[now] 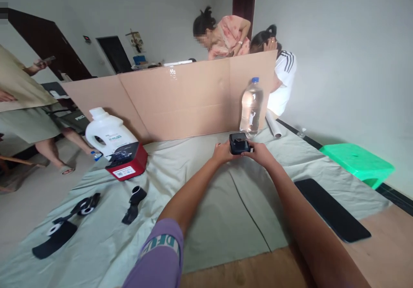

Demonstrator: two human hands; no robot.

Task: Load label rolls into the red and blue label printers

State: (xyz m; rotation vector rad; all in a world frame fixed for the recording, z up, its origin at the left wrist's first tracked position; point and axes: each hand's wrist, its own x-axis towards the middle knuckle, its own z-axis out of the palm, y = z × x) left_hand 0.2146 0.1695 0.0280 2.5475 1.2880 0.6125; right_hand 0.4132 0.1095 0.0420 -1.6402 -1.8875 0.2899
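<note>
Both my arms reach forward over a pale cloth [206, 202] spread on a wooden table. My left hand [222, 151] and my right hand [260, 152] together grip a small black boxy device [239, 143], holding it up from either side. Just behind the device stands a clear water bottle [251, 106] with a blue cap. A cardboard sheet [180, 98] stands upright as a wall behind it.
On the left lie a white detergent jug [108, 131], a red-and-black box [127, 160], a black bracket piece [134, 203] and black parts with white discs [64, 227]. A black flat slab [332, 209] lies at right, a green stool [356, 162] beyond. Two people bend behind the cardboard; another stands at left.
</note>
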